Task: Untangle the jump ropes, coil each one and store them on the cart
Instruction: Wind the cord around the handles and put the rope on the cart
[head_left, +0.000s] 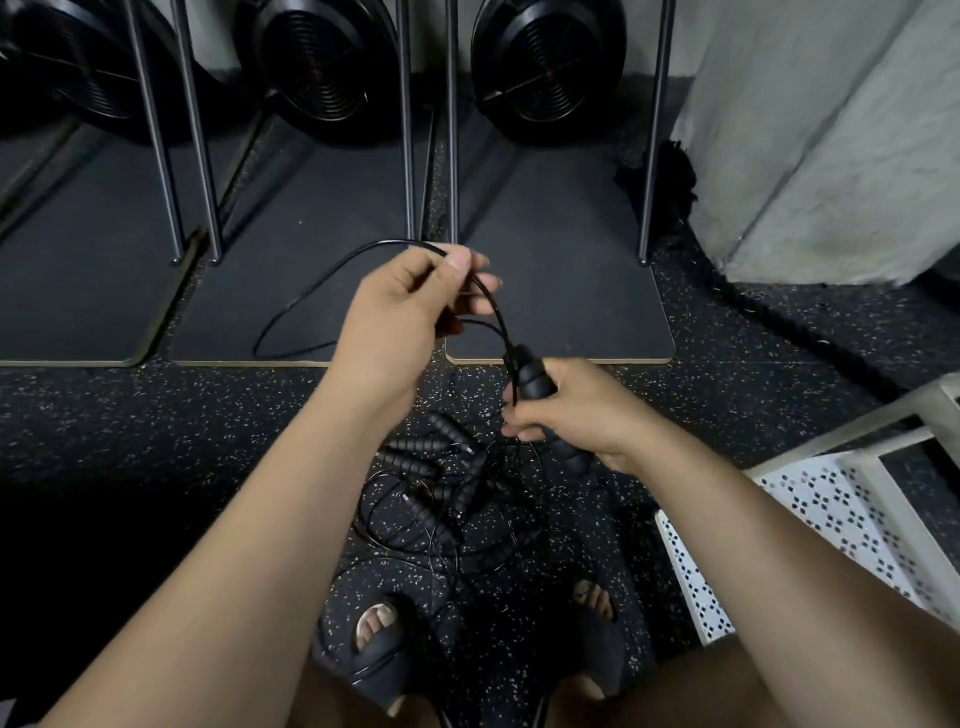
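Note:
My right hand (566, 410) grips a black ribbed jump rope handle (535, 376) at mid-frame. Its thin black cord (306, 296) runs up from the handle through my left hand (410, 306), which pinches it between thumb and fingers, then loops out to the left over a dark mat and back. On the speckled floor below my hands lies a tangled pile of jump ropes (447, 488) with several black ribbed handles and thin cords. The white perforated cart (810, 519) stands at the lower right, and I see no rope on it.
Three black fan-wheel machines stand at the back on dark mats (561, 291) with upright metal bars (652, 171). A thick black battle rope (769, 317) trails along a grey concrete pillar (831, 156) at right. My feet in dark sandals (379, 649) are just below the pile.

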